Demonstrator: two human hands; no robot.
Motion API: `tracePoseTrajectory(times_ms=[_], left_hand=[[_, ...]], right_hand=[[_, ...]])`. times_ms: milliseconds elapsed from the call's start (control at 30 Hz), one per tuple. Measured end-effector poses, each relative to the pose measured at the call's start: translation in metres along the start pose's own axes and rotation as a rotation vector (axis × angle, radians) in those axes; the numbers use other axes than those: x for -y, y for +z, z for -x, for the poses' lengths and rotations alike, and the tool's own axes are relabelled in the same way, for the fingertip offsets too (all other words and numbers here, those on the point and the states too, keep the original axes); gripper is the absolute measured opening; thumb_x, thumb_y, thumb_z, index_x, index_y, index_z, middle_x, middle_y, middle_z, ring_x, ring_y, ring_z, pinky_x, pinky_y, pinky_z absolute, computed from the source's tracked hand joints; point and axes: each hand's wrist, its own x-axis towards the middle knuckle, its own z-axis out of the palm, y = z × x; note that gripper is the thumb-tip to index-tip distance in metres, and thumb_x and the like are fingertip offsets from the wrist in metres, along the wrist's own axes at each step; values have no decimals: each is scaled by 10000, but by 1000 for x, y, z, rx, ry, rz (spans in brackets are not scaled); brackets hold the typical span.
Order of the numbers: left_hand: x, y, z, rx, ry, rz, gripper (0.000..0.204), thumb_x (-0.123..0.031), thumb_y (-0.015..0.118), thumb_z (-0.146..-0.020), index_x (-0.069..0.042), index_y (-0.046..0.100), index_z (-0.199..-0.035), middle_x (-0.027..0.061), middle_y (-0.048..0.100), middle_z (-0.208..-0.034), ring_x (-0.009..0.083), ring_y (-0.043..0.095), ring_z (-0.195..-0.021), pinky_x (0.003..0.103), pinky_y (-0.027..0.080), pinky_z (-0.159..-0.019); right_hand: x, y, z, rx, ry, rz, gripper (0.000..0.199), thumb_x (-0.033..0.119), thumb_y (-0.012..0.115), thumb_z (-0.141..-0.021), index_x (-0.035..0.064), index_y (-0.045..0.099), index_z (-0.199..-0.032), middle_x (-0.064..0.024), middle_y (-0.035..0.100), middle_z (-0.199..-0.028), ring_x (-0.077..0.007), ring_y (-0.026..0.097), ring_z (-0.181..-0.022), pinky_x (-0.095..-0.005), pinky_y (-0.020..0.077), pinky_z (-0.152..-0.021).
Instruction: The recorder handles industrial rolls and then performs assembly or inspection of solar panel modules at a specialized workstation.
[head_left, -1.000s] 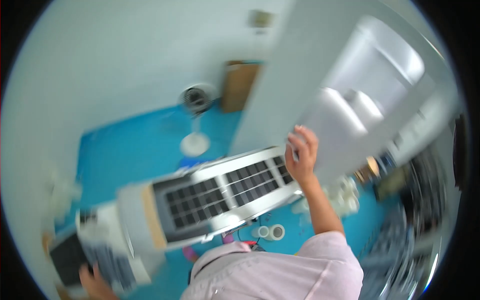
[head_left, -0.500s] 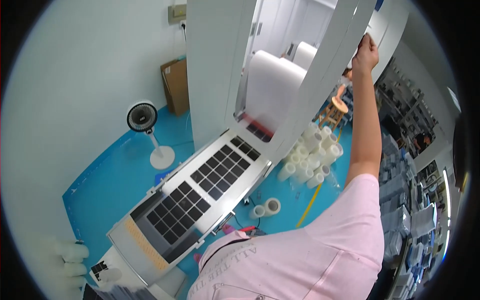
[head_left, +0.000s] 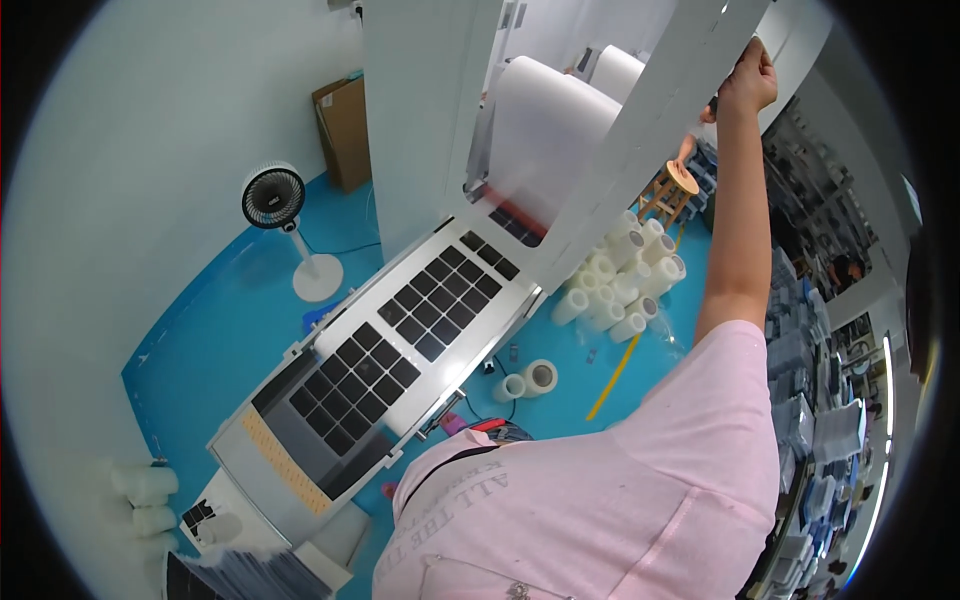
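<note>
My right hand (head_left: 750, 78) is raised at the outer right side of a tall white cabinet-like machine (head_left: 418, 120). Its fingers are curled closed, and whatever they grip is hidden. My left hand is out of view. From the cabinet's opening, a sloping white metal plate (head_left: 382, 328) with dark square openings comes down toward my left. Inside the opening hangs a broad white sheet (head_left: 545, 140) with a red strip (head_left: 515, 212) at its lower edge.
A white fan (head_left: 273, 198) stands on the blue floor, with a cardboard box (head_left: 343, 130) behind it. Several white film rolls (head_left: 628, 285) cluster right of the machine, below a wooden stool (head_left: 682, 178) near another person's arm. Wrapped stacks (head_left: 790, 430) line the right.
The whole scene sits higher in the picture now, as my head has tilted. My right hand appears slightly farther right along the cabinet's side, its fingers still curled.
</note>
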Motion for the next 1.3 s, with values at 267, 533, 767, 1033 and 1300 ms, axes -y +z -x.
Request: tracePoseTrajectory(times_ms=[267, 533, 767, 1033, 1300], left_hand=[[45, 51, 27, 43, -41, 105, 451, -350, 430, -1025, 11, 585, -1246, 196, 612, -1244, 375, 572, -1141, 461, 437, -977], [23, 35, 1, -59, -79, 214, 339, -187, 664, -868, -59, 611, -1178, 105, 594, -1241, 292, 541, -1188, 443, 401, -1012], [21, 11, 8, 12, -191, 141, 352, -235, 649, -879, -66, 609, -1186, 91, 596, -1237, 278, 539, -1196, 452, 391, -1027], [32, -11, 12, -54, -242, 439, 513, -315, 686, -827, -46, 557, -1243, 106, 567, -1275, 301, 505, -1235, 507, 254, -1110], [47, 9, 32, -66, -270, 437, 523, -368, 617, -867, -40, 544, -1268, 101, 556, -1305, 300, 500, -1245, 547, 188, -1122]], right_hand=[[-67, 33, 9, 75, -168, 151, 563, 527, 438, -972, 24, 659, -1099, -96, 670, -1087, -246, 623, -1003, -433, 484, -886], [57, 48, 424, 889, 117, 169, 319, 79, 589, -925, -41, 554, -1219, -142, 642, -1018, -208, 612, -915, -320, 506, -831], [319, 192, 740, 1769, 605, -761, 313, 119, 636, -900, 32, 581, -1195, -116, 643, -1057, -206, 629, -941, -324, 511, -827], [413, 266, 859, 1952, 354, -629, 614, 417, 819, -737, -1, 599, -1130, -174, 614, -1079, -282, 608, -987, -371, 506, -831], [426, 294, 855, 2266, 240, -407, 747, 478, 885, -614, -23, 614, -1097, -186, 605, -1081, -291, 599, -990, -375, 498, -825]])
